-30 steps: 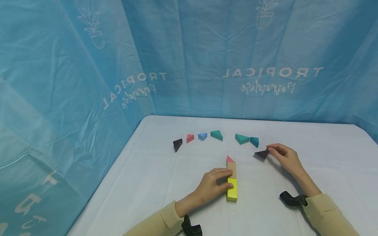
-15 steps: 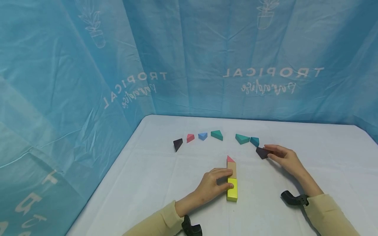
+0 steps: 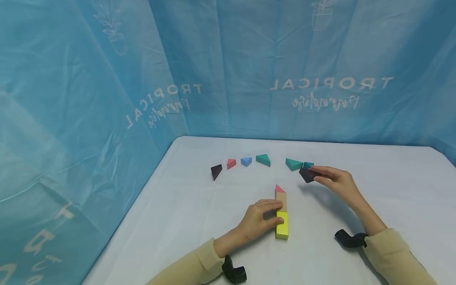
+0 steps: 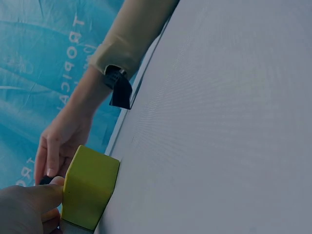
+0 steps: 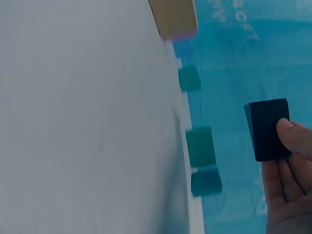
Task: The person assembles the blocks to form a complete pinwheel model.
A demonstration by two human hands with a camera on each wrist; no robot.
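In the head view my left hand [image 3: 254, 223] rests on a row of blocks. Its fingertips touch the tan rectangular block [image 3: 281, 195] and its thumb touches the yellow rectangular block [image 3: 282, 231]. A small pink triangular block [image 3: 279, 189] adjoins the tan block's far end. Up and to the right, my right hand [image 3: 338, 182] pinches a black triangular block [image 3: 307, 175] between thumb and fingers, raised off the table. The right wrist view shows the thumb over that black block [image 5: 268, 129]. In the left wrist view my left thumb [image 4: 46, 195] lies against the yellow block [image 4: 90, 187].
Along the back of the white table [image 3: 171, 198] lie another black triangular block [image 3: 216, 171], a pink one [image 3: 231, 163], a blue one [image 3: 246, 161], two green ones [image 3: 263, 159] and a teal one [image 3: 308, 164], partly hidden. Blue printed fabric [image 3: 242, 99] stands behind.
My right hand has lifted the black triangular block and moved it a little left and toward the back, now overlapping the teal block in view. The left hand stays on the tan and yellow blocks.
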